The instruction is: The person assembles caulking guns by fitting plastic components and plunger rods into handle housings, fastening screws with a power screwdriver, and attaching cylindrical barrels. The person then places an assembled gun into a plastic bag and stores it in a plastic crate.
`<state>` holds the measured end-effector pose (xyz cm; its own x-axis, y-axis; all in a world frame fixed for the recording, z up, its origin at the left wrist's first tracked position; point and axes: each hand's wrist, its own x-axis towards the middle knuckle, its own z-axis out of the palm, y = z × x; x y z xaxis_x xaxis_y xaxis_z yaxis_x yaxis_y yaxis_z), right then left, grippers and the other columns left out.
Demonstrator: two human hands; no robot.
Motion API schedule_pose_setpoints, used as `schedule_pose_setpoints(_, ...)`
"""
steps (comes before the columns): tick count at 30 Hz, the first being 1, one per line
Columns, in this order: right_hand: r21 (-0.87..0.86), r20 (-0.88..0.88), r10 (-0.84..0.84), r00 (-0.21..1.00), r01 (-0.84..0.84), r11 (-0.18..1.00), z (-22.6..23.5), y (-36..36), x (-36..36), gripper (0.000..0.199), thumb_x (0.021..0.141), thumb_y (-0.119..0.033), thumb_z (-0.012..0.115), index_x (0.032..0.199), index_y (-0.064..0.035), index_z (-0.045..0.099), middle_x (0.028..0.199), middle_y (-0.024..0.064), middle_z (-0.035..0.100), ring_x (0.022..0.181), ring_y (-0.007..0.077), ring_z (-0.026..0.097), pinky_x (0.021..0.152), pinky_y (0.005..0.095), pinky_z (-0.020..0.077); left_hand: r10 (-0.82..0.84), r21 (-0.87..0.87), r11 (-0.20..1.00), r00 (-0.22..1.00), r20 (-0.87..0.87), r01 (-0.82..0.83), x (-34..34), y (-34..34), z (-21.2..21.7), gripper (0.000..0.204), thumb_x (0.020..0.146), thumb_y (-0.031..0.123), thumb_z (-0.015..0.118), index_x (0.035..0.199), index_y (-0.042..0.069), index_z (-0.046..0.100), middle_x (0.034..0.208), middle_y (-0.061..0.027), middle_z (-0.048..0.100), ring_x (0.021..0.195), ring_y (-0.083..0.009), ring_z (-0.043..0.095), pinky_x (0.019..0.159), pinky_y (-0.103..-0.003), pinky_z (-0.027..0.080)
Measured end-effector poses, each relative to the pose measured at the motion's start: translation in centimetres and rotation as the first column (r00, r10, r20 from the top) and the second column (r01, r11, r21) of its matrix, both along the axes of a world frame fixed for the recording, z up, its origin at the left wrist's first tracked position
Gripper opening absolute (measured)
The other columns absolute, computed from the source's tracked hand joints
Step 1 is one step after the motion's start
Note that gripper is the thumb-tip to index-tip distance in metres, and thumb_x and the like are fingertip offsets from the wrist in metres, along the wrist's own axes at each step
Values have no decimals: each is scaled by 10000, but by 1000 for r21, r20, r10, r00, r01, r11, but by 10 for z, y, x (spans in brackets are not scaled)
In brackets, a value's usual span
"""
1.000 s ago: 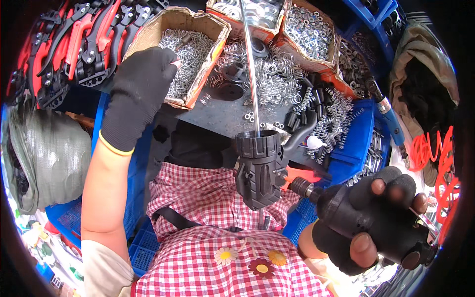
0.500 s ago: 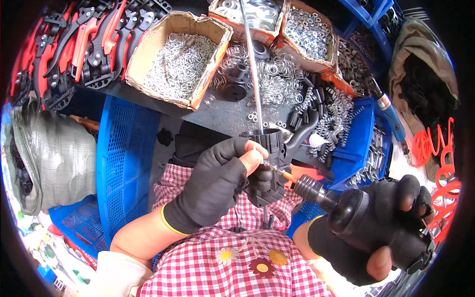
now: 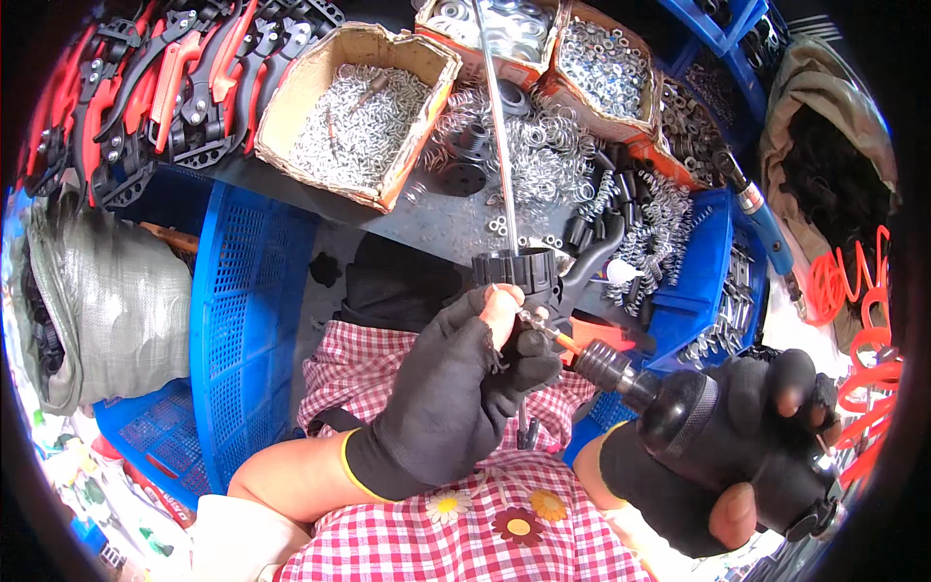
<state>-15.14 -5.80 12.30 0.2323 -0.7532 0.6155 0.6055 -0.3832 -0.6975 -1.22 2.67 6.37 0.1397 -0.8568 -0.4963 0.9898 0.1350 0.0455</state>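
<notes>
In front of the apron, my left hand (image 3: 436,398) in a black fingerless-thumb glove is closed. Its thumb and fingers pinch a small metal screw (image 3: 529,316) at the tip of the driver bit. Just behind these fingers stands a black plastic ribbed part (image 3: 514,264), partly hidden by the hand, with a thin metal rod (image 3: 500,136) rising from its top. My right hand (image 3: 718,456), gloved too, wraps round a black power screwdriver (image 3: 684,412), whose orange-banded bit points left toward the pinched screw.
A carton of small screws (image 3: 354,126) stands on the dark bench (image 3: 407,231), beside loose springs (image 3: 553,160) and a carton of nuts (image 3: 601,73). Red-and-black tools (image 3: 184,87) pile up at far left. A blue crate (image 3: 242,310) stands left; a blue-handled driver (image 3: 766,228) lies right.
My left hand has turned and shifted slightly right and down, covering more of the plastic part. The screwdriver in my right hand has barely moved.
</notes>
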Motion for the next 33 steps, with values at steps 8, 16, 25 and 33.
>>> schedule_pose_setpoints(8, -7, 56, 82, 995, -82, 997, -4, -2, -6, 635, 690, -33, 669, 1284, -14, 444, 1156, 144, 372, 917, 184, 434, 649, 355, 465, -9, -5, 1000, 1000, 7, 9, -8, 0, 5, 244, 1029, 213, 497, 1093, -11, 570, 916, -73, 636, 783, -123, 631, 731, -272, 579)
schedule_pose_setpoints(16, -11, -234, -400, 886, 409, 913, -4, -15, 16, 727, 653, -128, 712, 1328, -56, 452, 1195, 185, 500, 1088, 285, 521, 940, 411, 467, -122, 202, 979, 683, 721, -38, 15, 15, -39, 168, 924, 47, 553, 1015, -21, 676, 941, -94, 680, 769, -115, 630, 705, -261, 529)
schedule_pose_setpoints(25, 138, -395, -154, 905, 225, 965, -20, -29, 23, 731, 737, -37, 766, 1354, -106, 381, 1071, 121, 575, 1005, 233, 589, 945, 420, 509, -125, 160, 987, 537, 834, -18, 13, 7, -36, 63, 865, -30, 646, 861, 18, 605, 877, -27, 636, 761, -56, 572, 676, -220, 475)
schedule_pose_setpoints(33, 99, -338, -155, 928, 199, 975, -31, -32, 28, 741, 744, -26, 755, 1370, -119, 368, 1067, 128, 561, 1006, 240, 587, 944, 431, 497, -180, 192, 981, 545, 819, 35, 14, 8, -32, 69, 929, 35, 606, 994, 13, 613, 884, -18, 628, 744, -49, 566, 672, -224, 482)
